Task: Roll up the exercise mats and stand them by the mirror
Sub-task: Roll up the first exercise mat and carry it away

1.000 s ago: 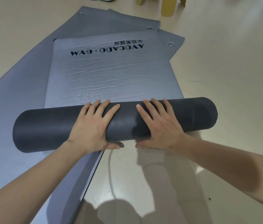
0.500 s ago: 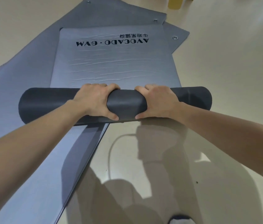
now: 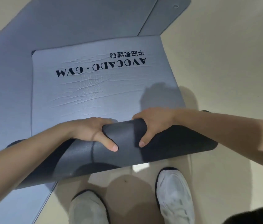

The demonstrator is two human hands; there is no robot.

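Indoor light, even and fairly dim; no source in frame. A broad soft sheen on the flat grey mat (image 3: 105, 97) mid-scene picks out its wrinkles, with a duller sheen on the dark roll (image 3: 124, 149). A soft-edged shadow on the mat's right side spills onto the beige floor (image 3: 224, 62). Diffuse shadows lie round the white shoes (image 3: 174, 196), near. One small bright patch (image 3: 140, 168) just under the roll. Frame slightly soft throughout, with wide-angle stretch toward the corners.

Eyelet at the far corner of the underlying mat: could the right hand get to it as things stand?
Probably not yet: the right hand grips the rolled mat, and the eyelet lies well beyond it, though nothing blocks the path.
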